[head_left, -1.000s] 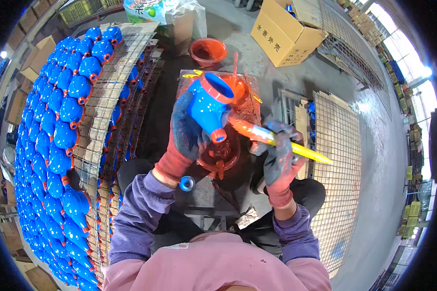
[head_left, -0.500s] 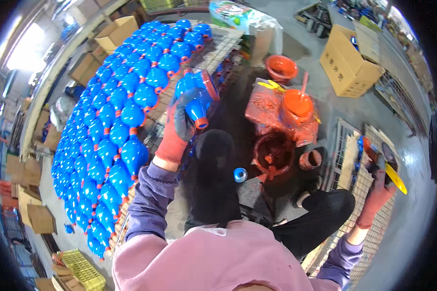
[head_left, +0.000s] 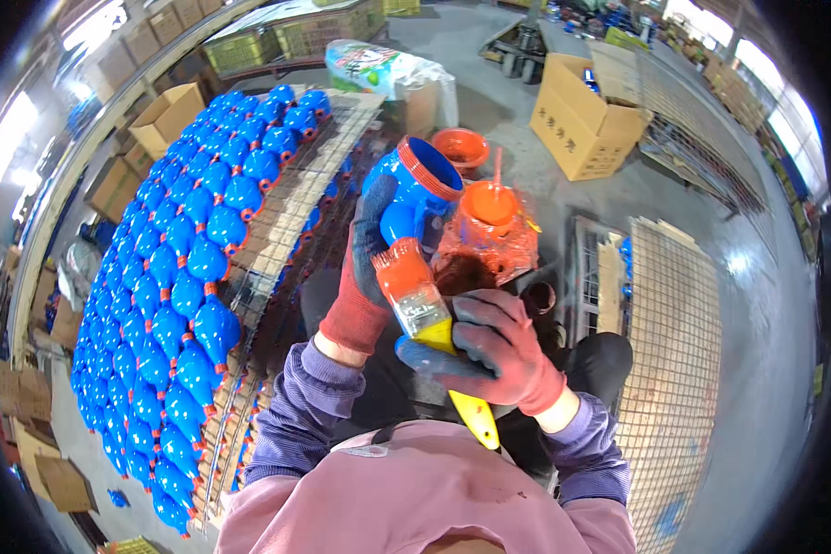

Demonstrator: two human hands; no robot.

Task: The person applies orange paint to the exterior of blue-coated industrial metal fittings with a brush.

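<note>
My left hand point(head_left: 367, 277), in a red and dark glove, holds up a blue cast valve body point(head_left: 414, 192) with an orange-painted rim on its open end. My right hand point(head_left: 497, 349), gloved the same way, grips a yellow-handled paintbrush point(head_left: 427, 312). The brush's orange-coated bristles rest against the lower neck of the valve body. Just behind the valve stands an orange paint pot point(head_left: 489, 205) with a stick in it, on a paint-smeared stand point(head_left: 475, 254).
Several rows of finished blue valve bodies point(head_left: 194, 268) lie on wire racks point(head_left: 295, 203) to my left. A wire mesh panel point(head_left: 669, 369) lies to my right. Cardboard boxes point(head_left: 584, 115), an orange bowl point(head_left: 460, 148) and a plastic-wrapped sack point(head_left: 383, 69) stand farther off.
My right hand has come in from the far right with the brush to the valve body. My left hand has brought the blue valve body back toward the centre, and my view has turned right.
</note>
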